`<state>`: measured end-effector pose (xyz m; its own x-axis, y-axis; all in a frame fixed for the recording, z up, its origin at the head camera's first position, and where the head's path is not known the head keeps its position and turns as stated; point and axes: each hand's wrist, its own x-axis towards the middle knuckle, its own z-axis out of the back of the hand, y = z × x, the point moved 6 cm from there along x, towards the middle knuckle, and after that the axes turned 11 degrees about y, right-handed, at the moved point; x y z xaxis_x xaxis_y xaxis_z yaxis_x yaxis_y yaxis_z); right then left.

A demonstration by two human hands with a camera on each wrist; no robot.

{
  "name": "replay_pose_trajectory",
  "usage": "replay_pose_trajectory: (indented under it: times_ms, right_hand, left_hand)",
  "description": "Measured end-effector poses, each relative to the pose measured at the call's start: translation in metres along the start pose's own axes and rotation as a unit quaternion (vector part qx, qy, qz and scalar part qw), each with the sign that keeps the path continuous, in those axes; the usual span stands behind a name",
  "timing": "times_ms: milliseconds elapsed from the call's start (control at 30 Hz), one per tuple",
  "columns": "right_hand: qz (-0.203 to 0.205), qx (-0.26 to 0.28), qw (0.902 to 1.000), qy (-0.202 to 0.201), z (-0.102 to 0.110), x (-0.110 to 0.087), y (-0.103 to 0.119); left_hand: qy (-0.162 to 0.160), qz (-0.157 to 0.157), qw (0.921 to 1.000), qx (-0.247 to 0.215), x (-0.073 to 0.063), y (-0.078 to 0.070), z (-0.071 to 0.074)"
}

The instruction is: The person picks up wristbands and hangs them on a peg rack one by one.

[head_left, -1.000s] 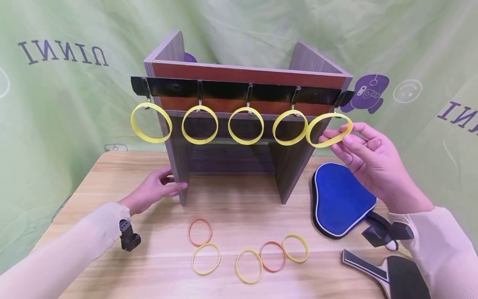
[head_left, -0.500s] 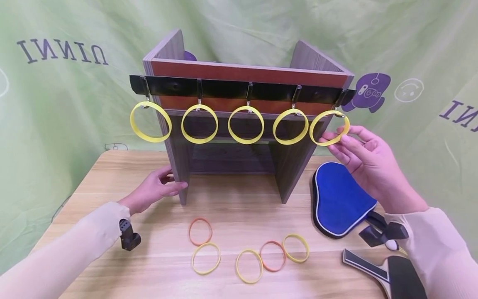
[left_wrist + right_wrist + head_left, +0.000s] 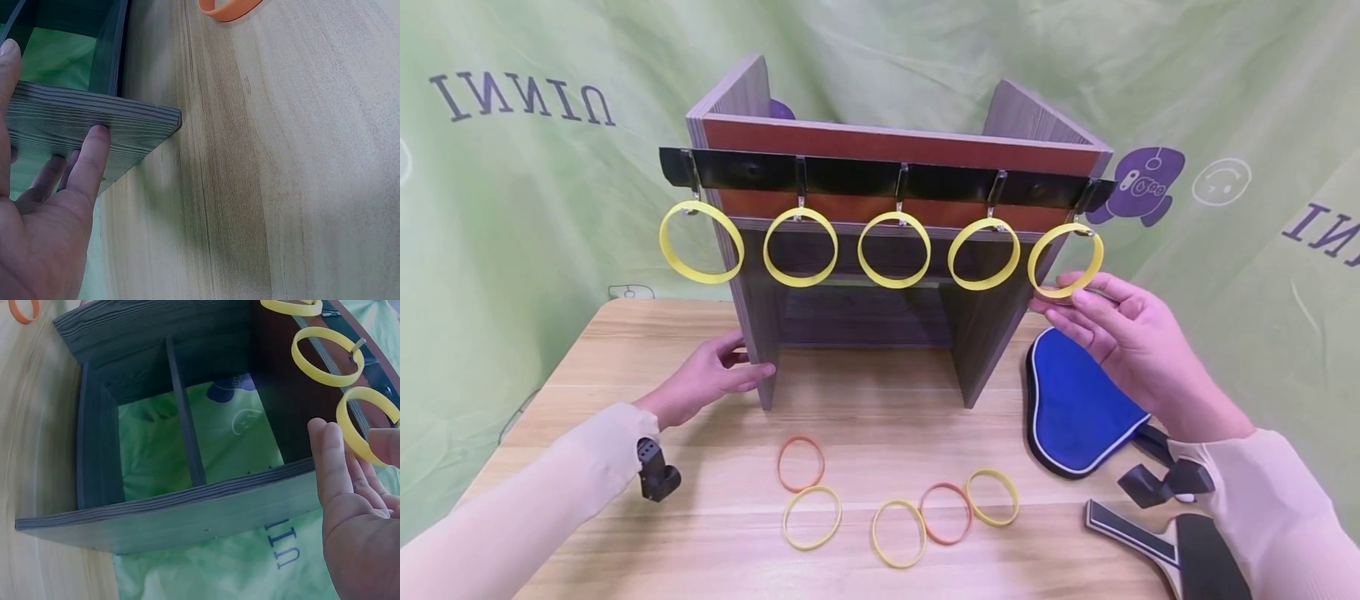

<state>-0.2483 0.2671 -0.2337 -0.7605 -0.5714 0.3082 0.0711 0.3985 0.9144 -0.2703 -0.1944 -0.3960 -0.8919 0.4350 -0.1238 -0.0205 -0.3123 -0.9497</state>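
Several yellow silicone wristbands (image 3: 895,283) hang in a row from metal hooks on a black strip (image 3: 850,179) across the front of a grey wooden shelf (image 3: 750,275). My right hand (image 3: 1138,350) is at the lower edge of the rightmost wristband (image 3: 1034,250), fingers relaxed, thumb overlapping the band in the right wrist view. That band keeps a round shape on its hook. With my left hand (image 3: 700,379) I hold the shelf's left side panel, the thumb (image 3: 9,62) over the front edge and the other fingers (image 3: 94,153) against its outer face.
Loose orange wristbands (image 3: 780,467) and yellow wristbands (image 3: 875,533) lie on the wooden table (image 3: 700,542) before the shelf. To the right are a blue zipped paddle case (image 3: 1082,408) and a table tennis paddle (image 3: 1131,533). A green printed curtain (image 3: 550,208) stands behind.
The rightmost wristband has gone from a stretched, tilted shape to round, shifting a little right. My right hand has eased its hold and dropped slightly. The left hand stays put.
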Motion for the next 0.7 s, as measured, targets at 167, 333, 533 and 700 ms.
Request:
replay_pose_trajectory:
  times_ms: [167,333,533,700]
  right_hand:
    - [-0.016,-0.034,0.9989,0.029,-0.006,-0.001,-0.010]
    - [-0.049,-0.082,0.9936,0.061,-0.016,-0.001,-0.027]
    - [-0.128,-0.169,0.9733,0.087,-0.030,0.001,-0.064]
    - [-0.193,-0.229,0.9488,0.099,-0.045,0.005,-0.107]
  left_hand:
    - [0.000,-0.001,1.0000,-0.001,0.000,0.000,0.001]
    - [-0.001,-0.001,1.0000,0.001,0.000,0.000,0.001]
    - [-0.003,-0.002,1.0000,-0.004,0.000,0.001,0.000]
    - [-0.003,-0.001,1.0000,-0.007,-0.001,0.002,0.001]
